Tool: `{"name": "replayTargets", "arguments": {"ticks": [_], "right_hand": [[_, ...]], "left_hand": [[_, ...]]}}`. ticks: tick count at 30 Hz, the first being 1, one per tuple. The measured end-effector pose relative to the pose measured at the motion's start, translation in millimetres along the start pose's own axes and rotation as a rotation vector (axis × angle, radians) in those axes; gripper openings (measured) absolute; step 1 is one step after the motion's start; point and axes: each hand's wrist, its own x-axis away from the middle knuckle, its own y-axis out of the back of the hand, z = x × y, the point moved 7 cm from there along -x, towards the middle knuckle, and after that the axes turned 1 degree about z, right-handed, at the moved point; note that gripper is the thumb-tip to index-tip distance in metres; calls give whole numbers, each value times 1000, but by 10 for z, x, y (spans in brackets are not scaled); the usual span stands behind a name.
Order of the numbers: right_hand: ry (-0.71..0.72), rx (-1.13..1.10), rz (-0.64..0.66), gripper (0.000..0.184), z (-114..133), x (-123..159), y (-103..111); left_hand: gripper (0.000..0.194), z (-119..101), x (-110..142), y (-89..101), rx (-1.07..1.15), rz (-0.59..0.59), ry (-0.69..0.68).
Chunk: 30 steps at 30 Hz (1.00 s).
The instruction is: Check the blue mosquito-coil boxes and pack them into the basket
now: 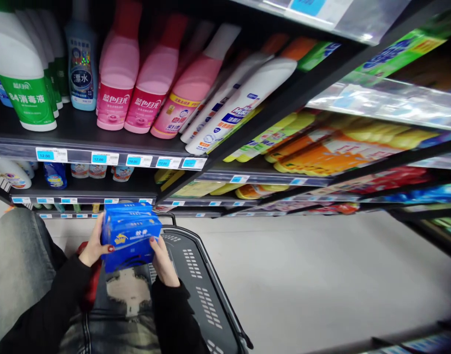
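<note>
I hold a blue pack of boxes (129, 235) with both hands, low at the left of the view, above a dark shopping basket (206, 290). My left hand (94, 246) grips the pack's left side, thumb on its front. My right hand (163, 263) grips its right lower edge. Both arms wear black sleeves. The pack shows yellow print and sits tilted toward me.
Store shelves run along the top and right: white and green bottles (24, 69), pink bottles (118, 73), white bottles (243, 98), yellow and orange packs (321, 147). Price tags (103, 158) line the shelf edge. Pale floor (321, 275) lies to the right.
</note>
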Motion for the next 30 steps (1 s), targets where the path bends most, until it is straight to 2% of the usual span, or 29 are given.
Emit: {"name": "replayTargets", "arguments": {"ticks": [2,6,9,12,14,16,20,22,25,27,30], "right_hand": [[9,-87,-68,60,-182,18,100],[134,-149,-253,70,-407,154,234],[175,-157,-306,77,-496,257,248],[154,-194,-324,82,-555,306,258],[127,-189,-316,83,-552,301,256],[115,-157,-298,84,-479,271,243],[71,-79,-223,71,-145,171,148],[-12,-21,-133,60,31,115,47],[-135,114,-49,52,202,53,-45],[-195,235,-30,49,218,21,-50],[-209,355,-15,43,158,-11,-29]], "left_hand": [[100,-68,40,-74,-198,80,-91],[109,-194,144,-222,-519,168,-281],[106,-242,198,-301,-588,183,-327],[88,-219,211,-347,-575,216,-284],[76,-187,199,-332,-565,201,-234],[74,-182,182,-303,-556,157,-220],[75,-261,128,-248,-518,14,-243],[71,-277,75,-181,-411,-94,-150],[61,-210,4,-94,-185,-185,100],[59,-129,-14,-64,-65,-196,268],[69,10,1,-31,88,-208,450]]}}
